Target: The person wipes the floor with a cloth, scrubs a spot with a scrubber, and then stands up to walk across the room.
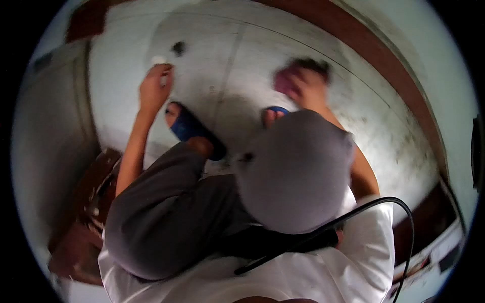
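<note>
My left hand (155, 90) is held out over the pale floor, its fingers closed in a pinch. A small whitish piece (159, 59) shows at the fingertips, too small to name. Just past it lies a small dark clump (178, 49) on the floor. Farther right, my right hand (309, 87) is smeared by motion and curls over a maroon, dark-edged bundle (287, 81), which looks soft like cloth. The bundle is close over the floor, in front of my right foot.
I sit or squat with knees raised, in blue slippers (191, 126). A grey panel (58, 121) rises at left, beside a brown wooden piece (81, 252). A reddish-brown band (353, 40) borders the floor. A black cable (374, 203) arches by my right arm.
</note>
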A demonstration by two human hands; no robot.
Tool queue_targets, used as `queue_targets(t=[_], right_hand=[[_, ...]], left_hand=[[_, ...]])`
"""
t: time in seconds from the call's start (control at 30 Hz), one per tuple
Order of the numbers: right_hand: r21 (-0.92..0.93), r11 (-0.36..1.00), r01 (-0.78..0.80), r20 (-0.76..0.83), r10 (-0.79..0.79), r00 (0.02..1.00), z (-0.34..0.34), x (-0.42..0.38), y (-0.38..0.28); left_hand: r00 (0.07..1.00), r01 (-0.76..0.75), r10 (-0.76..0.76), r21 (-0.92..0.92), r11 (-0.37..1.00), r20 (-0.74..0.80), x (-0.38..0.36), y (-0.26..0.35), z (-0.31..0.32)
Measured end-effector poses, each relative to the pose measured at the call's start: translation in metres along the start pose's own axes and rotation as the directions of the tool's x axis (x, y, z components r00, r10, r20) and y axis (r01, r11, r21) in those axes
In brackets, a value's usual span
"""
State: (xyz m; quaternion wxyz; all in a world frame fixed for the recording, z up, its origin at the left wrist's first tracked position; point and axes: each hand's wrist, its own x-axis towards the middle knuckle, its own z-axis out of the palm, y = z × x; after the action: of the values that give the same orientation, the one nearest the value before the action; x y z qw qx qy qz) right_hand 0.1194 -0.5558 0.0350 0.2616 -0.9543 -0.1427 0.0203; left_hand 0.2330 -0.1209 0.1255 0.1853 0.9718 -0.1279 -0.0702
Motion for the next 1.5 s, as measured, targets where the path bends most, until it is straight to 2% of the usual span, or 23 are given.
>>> queue_targets(t=[0.03,0.1,0.23,0.33,0.37,0.43,0.5,0.57,0.6,0.63,0.7,0.73,0.87,0.97,1.07,1.1,1.17,1.23,1.3,1.37,1.43,1.47,1.5], right_hand=[[-0.03,0.996,-0.087,0.077,0.089,0.993,-0.013,-0.019,0.013],[-0.061,0.992,-0.113,0.043,0.115,0.992,-0.036,-0.053,0.033],[-0.143,0.983,-0.115,0.059,0.124,0.99,-0.054,-0.059,0.033],[-0.158,0.983,-0.089,0.051,0.098,0.994,-0.035,-0.054,0.033],[-0.162,0.983,-0.082,0.053,0.092,0.994,-0.032,-0.05,0.034],[-0.112,0.992,-0.051,0.031,0.055,0.998,-0.027,-0.026,0.018],[-0.112,0.994,-0.005,-0.003,0.005,1.0,-0.012,-0.001,0.006],[-0.09,0.995,0.04,-0.033,-0.043,0.999,-0.002,0.031,-0.014],[-0.083,0.995,0.059,-0.028,-0.062,0.998,0.002,0.046,-0.023],[-0.075,0.994,0.085,-0.02,-0.086,0.996,0.005,0.06,-0.033],[-0.072,0.989,0.127,-0.015,-0.129,0.992,0.009,0.08,-0.048],[-0.055,0.986,0.159,-0.005,-0.16,0.987,0.013,0.088,-0.052],[0.01,0.963,0.271,0.074,-0.271,0.96,0.022,0.113,-0.065],[0.034,0.921,0.388,0.162,-0.388,0.907,0.027,0.134,-0.068],[-0.048,0.783,0.62,0.301,-0.581,0.757,0.033,0.171,-0.071],[-0.05,0.792,0.609,0.343,-0.558,0.755,0.04,0.189,-0.069],[-0.111,0.859,0.501,0.263,-0.46,0.848,0.048,0.23,-0.078],[-0.214,0.901,0.377,0.155,-0.349,0.924,0.062,0.27,-0.091],[-0.242,0.891,0.384,0.209,-0.338,0.917,0.053,0.29,-0.115],[-0.422,0.794,0.437,0.344,-0.306,0.888,0.035,0.302,-0.155],[-0.385,0.751,0.537,0.297,-0.45,0.842,0.032,0.31,-0.201],[-0.11,0.799,0.591,0.325,-0.534,0.781,0.036,0.313,-0.221],[0.167,0.782,0.601,0.326,-0.619,0.715,0.042,0.309,-0.24]], left_hand=[[1.0,0.007,-0.007,0.023,1.0,-0.009,-0.003,-0.004,0.001],[0.996,0.084,-0.084,-0.01,0.996,0.041,-0.009,-0.007,0.003],[0.967,0.238,-0.241,0.038,0.97,0.086,-0.018,-0.006,0.003],[0.95,0.299,-0.296,-0.007,0.954,0.101,-0.018,-0.008,0.009],[0.949,0.298,-0.295,-0.017,0.954,0.108,-0.013,-0.007,0.013],[0.984,0.158,-0.164,-0.095,0.983,-0.063,0.002,-0.003,0.018],[0.989,0.141,-0.144,-0.076,0.987,-0.034,0.022,0.0,0.027],[0.981,-0.076,0.084,0.051,0.996,-0.176,0.042,-0.003,0.041],[0.999,-0.001,0.002,0.041,0.999,-0.045,0.049,0.002,0.039],[0.999,0.006,-0.004,0.041,0.999,-0.048,0.053,-0.003,0.049],[0.989,0.034,-0.063,0.203,0.979,0.136,0.063,-0.009,0.06],[0.998,-0.02,0.012,0.136,0.99,0.064,0.059,-0.01,0.061],[0.999,0.0,0.0,-0.01,1.0,0.037,0.045,-0.006,0.06],[0.997,0.074,-0.07,-0.084,0.994,0.041,0.029,-0.013,0.057],[0.989,0.138,-0.143,-0.148,0.979,-0.026,0.008,-0.023,0.049],[0.984,0.172,-0.179,-0.187,0.967,-0.02,-0.001,-0.03,0.045],[0.958,0.224,-0.266,-0.301,0.927,-0.105,-0.018,-0.032,0.036],[0.918,0.351,-0.394,-0.393,0.85,-0.031,-0.032,-0.035,0.024],[0.867,0.399,-0.49,-0.464,0.791,-0.088,-0.047,-0.03,0.011],[0.824,0.406,-0.549,-0.532,0.743,-0.138,-0.061,-0.036,0.004],[0.765,0.406,-0.615,-0.596,0.693,-0.193,-0.073,-0.039,-0.003],[0.721,0.404,-0.667,-0.669,0.623,-0.186,-0.078,-0.04,-0.008],[0.679,0.382,-0.711,-0.738,0.556,-0.184,-0.088,-0.041,-0.007]])
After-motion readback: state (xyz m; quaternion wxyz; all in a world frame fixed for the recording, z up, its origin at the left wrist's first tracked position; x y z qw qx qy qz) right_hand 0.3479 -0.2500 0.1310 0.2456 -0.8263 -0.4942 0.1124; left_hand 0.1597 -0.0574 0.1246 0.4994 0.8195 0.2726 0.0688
